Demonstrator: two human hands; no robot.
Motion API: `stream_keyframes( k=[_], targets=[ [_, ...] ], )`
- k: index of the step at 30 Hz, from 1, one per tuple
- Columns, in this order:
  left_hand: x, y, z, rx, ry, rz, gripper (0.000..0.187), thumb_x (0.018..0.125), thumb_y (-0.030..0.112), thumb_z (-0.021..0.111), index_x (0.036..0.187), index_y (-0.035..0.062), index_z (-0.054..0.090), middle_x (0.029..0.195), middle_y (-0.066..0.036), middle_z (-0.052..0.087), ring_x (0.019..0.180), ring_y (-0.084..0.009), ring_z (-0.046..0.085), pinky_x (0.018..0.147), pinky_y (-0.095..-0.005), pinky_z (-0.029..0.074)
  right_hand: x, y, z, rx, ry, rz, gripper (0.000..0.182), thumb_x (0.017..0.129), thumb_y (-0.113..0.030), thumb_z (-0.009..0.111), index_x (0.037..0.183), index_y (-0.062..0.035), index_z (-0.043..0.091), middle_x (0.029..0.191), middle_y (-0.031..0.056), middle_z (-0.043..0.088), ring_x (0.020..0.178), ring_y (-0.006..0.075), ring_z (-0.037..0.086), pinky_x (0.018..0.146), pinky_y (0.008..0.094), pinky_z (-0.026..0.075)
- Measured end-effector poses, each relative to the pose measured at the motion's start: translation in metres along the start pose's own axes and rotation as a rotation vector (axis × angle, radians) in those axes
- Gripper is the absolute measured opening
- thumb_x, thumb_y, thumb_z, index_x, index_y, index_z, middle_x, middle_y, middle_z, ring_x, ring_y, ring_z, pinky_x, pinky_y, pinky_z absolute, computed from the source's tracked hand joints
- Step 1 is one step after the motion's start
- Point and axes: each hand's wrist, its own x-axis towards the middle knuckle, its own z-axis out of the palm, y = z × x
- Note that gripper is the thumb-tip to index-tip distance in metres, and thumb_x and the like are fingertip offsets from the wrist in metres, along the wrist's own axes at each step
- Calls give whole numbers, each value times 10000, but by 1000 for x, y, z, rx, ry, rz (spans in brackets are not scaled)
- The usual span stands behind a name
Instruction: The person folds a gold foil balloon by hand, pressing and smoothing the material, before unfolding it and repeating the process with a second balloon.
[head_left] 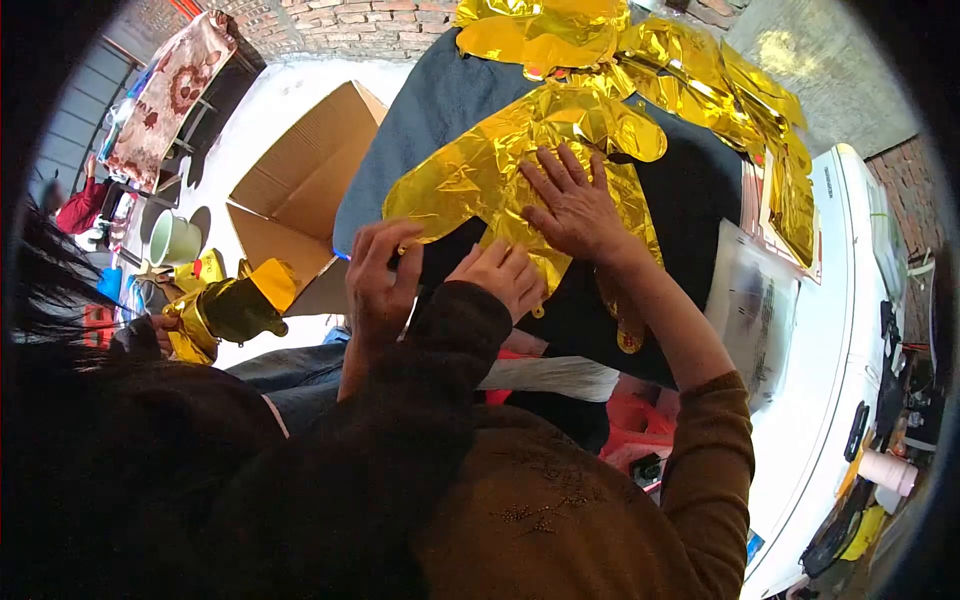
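Observation:
A flat gold foil balloon (450, 170), crinkled and shiny, lies on a dark cloth (390, 150). My right hand (580, 205) is pressed on its middle with the fingers spread. At its lower left end, my left hand (382, 265) has thumb and fingers bent together around a small bit of the balloon's edge. Between my hands, a co-worker's hand (500, 275) in a black sleeve rests on the lower part of the foil. This sleeve hides part of my left forearm. The co-worker's other hand (163, 332) holds another gold foil piece (235, 310).
More gold foil balloons (545, 35) are piled at the far edge and hang down the right side. An open cardboard box (300, 150) stands at left, near a pale green bucket (175, 240). A white surface (830, 400) runs along the right, with a thread cone (888, 472) beyond.

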Motion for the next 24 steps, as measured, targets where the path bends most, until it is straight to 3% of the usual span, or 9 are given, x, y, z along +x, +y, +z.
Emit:
stream_keyframes(
  k=[1, 3, 14, 18, 21, 24],
  targets=[
    [8, 38, -18, 648, 195, 135, 211, 992, 84, 670, 1197, 47, 705, 1245, -140, 700, 1182, -313, 643, 1081, -432, 487, 0, 0, -1, 11, -11, 2, 711, 1067, -590, 419, 1665, -208, 372, 1752, 121, 280, 1631, 342, 197, 1276, 664, 47],
    [39, 36, -13, 644, 154, 313, 202, 935, 3, 709, 1134, 35, 733, 1193, -129, 726, 1126, -329, 678, 1021, -434, 524, 0, -1, -5, 31, -29, 7, 717, 1065, -593, 418, 1666, -206, 368, 1756, 122, 271, 1632, 344, 194, 1276, 666, 42],
    [98, -36, 8, 623, -198, 339, 287, 926, 146, 759, 1211, 113, 753, 1287, -108, 724, 1281, -313, 641, 1111, -464, 464, -1, 0, 2, 20, 22, 2, 717, 1071, -596, 416, 1666, -200, 367, 1745, 116, 299, 1625, 341, 213, 1277, 663, 46],
    [110, -53, 13, 634, -256, 398, 277, 910, 174, 771, 1185, 142, 765, 1333, -95, 702, 1329, -317, 607, 1128, -456, 448, 1, 2, 7, 42, 31, 5, 746, 1064, -633, 383, 1659, -183, 373, 1732, 127, 323, 1620, 369, 227, 1259, 714, 51],
    [109, -44, 18, 795, -369, 623, 316, 923, 164, 744, 1236, 122, 728, 1389, -116, 663, 1369, -331, 574, 1145, -462, 438, 1, 4, 11, 57, 62, -6, 759, 1053, -635, 404, 1654, -172, 374, 1725, 132, 334, 1614, 374, 242, 1258, 717, 59],
    [95, -36, 52, 753, -211, 432, 455, 964, 232, 724, 1362, 35, 626, 1420, -196, 626, 1352, -390, 577, 1156, -488, 447, 0, 7, 16, 65, 65, -14, 775, 1037, -623, 440, 1656, -163, 362, 1730, 135, 317, 1612, 381, 247, 1257, 718, 66]
  ],
)
